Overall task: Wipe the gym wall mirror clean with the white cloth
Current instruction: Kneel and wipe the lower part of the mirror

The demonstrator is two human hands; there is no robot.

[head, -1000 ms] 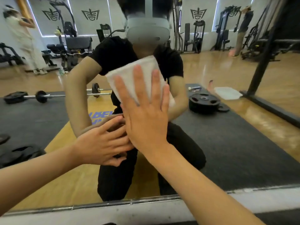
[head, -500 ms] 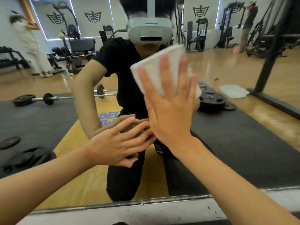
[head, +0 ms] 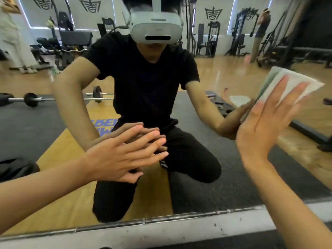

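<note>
- Head view: the white cloth lies folded flat against the gym wall mirror, far out at the right of the glass. A second ago it covered my reflected chest at centre.
- My right hand presses it there, fingers straight and spread, curled round nothing. It has swept the cloth rightward.
- My left hand has stayed flat on the glass, low and left of centre, fingers straight, bracing.
- I judge this to be one rightward stroke nearly spent. The left of the glass likely awaits its pass.
</note>
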